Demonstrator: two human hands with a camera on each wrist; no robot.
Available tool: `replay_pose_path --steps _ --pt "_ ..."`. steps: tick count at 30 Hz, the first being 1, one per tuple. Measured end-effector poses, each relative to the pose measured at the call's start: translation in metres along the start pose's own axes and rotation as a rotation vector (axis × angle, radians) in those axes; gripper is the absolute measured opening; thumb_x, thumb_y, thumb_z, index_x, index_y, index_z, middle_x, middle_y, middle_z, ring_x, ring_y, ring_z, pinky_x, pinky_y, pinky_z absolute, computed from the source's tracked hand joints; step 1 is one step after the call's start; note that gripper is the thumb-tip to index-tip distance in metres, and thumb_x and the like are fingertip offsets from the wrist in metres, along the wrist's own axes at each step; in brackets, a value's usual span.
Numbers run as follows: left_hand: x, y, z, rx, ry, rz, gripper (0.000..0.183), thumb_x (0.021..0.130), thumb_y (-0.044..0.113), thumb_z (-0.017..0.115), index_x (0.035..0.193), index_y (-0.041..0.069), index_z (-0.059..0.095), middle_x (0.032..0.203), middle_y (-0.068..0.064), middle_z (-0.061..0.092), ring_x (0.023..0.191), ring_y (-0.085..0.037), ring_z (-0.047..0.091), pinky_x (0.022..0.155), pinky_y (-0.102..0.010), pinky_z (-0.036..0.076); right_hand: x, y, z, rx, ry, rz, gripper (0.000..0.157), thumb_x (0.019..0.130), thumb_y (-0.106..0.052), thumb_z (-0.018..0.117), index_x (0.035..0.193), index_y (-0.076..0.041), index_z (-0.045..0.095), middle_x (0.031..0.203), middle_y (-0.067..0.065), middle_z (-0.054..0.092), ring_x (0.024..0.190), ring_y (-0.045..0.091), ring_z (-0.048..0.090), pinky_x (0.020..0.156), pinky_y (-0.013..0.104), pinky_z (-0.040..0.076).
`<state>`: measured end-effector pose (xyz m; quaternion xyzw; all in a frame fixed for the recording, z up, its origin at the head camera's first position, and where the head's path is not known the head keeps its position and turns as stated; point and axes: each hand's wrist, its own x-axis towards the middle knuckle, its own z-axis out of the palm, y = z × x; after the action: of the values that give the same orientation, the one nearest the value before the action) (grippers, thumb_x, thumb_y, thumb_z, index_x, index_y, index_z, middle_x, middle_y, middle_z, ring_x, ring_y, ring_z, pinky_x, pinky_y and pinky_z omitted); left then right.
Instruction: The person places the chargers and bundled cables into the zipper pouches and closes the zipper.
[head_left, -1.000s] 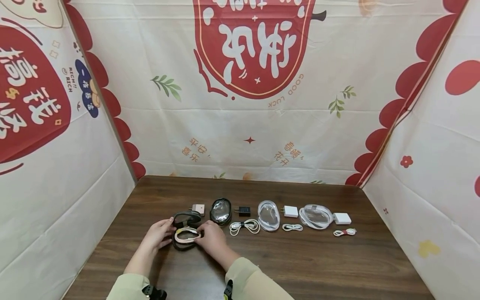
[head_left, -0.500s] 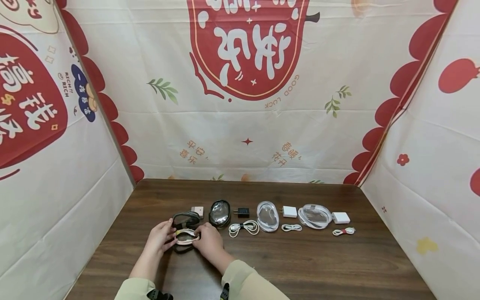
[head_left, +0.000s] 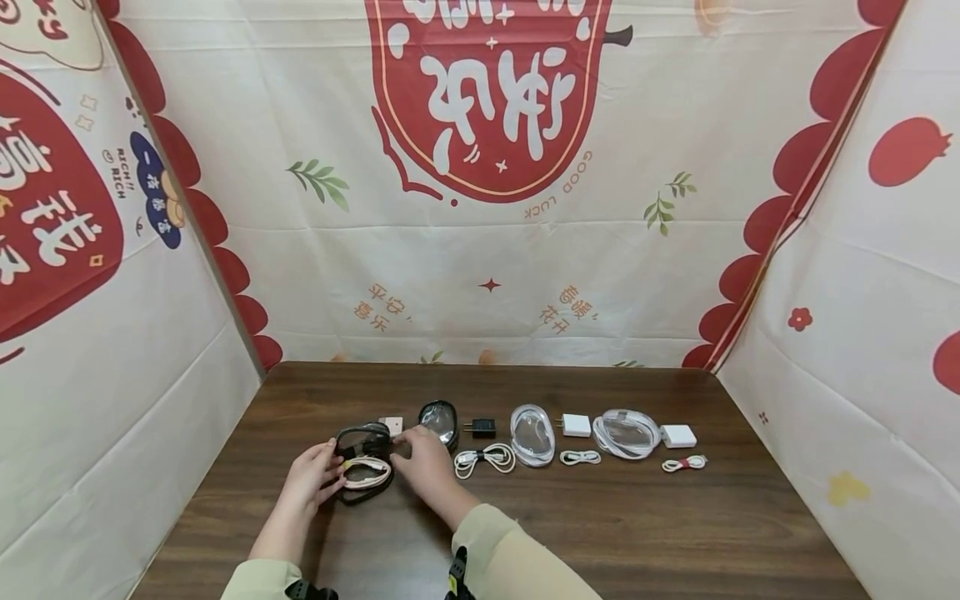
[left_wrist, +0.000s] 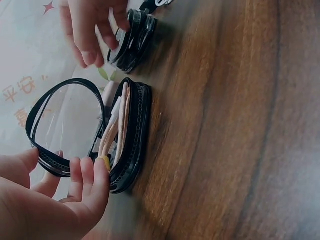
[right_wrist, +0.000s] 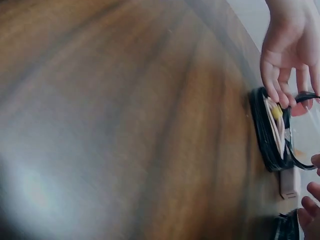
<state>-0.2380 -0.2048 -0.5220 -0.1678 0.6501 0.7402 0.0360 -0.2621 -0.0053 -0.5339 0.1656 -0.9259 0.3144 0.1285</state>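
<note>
A black oval zip case (left_wrist: pixel 139 135) stands unzipped at the left of the row, its clear-windowed lid (left_wrist: pixel 75 82) raised. Inside lies a coiled pale pink cable (left_wrist: pixel 122 130) with a yellow tie. My left hand (head_left: pixel 303 483) pinches the lid's rim between thumb and fingers, other fingertips right by the yellow tie. My right hand (head_left: pixel 431 471) hovers at the right of the case, fingers loosely bent and holding nothing, apart from the lid in the left wrist view. A pale pink charger plug (head_left: pixel 392 426) sits just behind the case.
To the right stand a closed black case (head_left: pixel 438 417), a black plug (head_left: pixel 483 428), a tied cream cable (head_left: pixel 497 457), two clear-white cases (head_left: pixel 532 435), two white plugs (head_left: pixel 576 425) and two small tied white cables (head_left: pixel 580 457). Printed cloth (head_left: pixel 450 250) walls the table (head_left: pixel 562 542) behind and at both sides.
The right hand has let go of the pink cable, which now rests in the case, and has moved up toward the lid's right side. The left hand stays at the lid.
</note>
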Motion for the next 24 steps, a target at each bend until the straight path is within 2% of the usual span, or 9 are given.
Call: replay_pose_path --steps 8,15,24 --pt "0.006 0.001 -0.006 0.012 -0.006 -0.012 0.045 0.103 0.028 0.048 0.129 -0.009 0.042 0.092 -0.008 0.058 0.078 -0.015 0.061 0.071 -0.032 0.056 0.025 -0.004 -0.008 -0.218 -0.049 -0.027 0.017 0.086 -0.03 0.075 0.1 -0.02 0.073 0.098 -0.005 0.063 0.095 0.018 0.054 0.087 0.038 0.045" --pt "0.007 0.001 -0.012 0.003 -0.013 -0.002 0.044 0.103 0.028 0.048 0.126 -0.008 0.043 0.091 -0.007 0.058 0.078 -0.015 0.06 0.072 -0.032 0.056 0.044 -0.007 0.005 -0.447 -0.088 -0.037 0.023 0.084 -0.042 0.074 0.099 -0.025 0.072 0.098 -0.007 0.066 0.099 0.019 0.053 0.085 0.038 0.044" --pt "0.01 -0.002 -0.012 0.015 -0.027 0.007 0.042 0.103 0.029 0.048 0.123 -0.008 0.045 0.093 -0.009 0.058 0.081 -0.017 0.06 0.074 -0.034 0.056 0.05 -0.006 0.013 -0.56 -0.176 -0.011 0.033 0.083 -0.045 0.074 0.107 -0.023 0.071 0.101 -0.006 0.068 0.099 0.018 0.052 0.088 0.037 0.041"
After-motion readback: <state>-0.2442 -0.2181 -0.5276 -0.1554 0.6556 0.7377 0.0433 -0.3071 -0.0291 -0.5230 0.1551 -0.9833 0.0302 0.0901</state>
